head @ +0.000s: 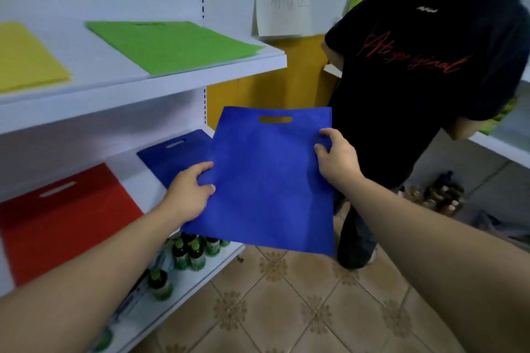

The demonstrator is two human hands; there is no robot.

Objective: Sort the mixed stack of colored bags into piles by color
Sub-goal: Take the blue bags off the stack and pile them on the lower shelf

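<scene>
I hold a flat blue bag point(266, 180) in the air in front of the shelves, handle slot at the top. My left hand point(190, 190) grips its left edge and my right hand point(337, 156) grips its right edge. Behind it, on the middle shelf, lies another blue bag point(172, 156), partly hidden. A red bag point(63, 218) lies to its left on the same shelf. On the upper shelf rest a green bag point(169, 44) and a yellow bag point(25, 59).
A person in a black shirt point(424, 66) stands close on the right, beside a yellow box point(286, 80). Green-capped bottles point(189, 252) stand on the bottom shelf. More bottles point(441, 195) sit on the tiled floor point(286, 309) at the right. A white shelf edge point(499, 146) juts in at the far right.
</scene>
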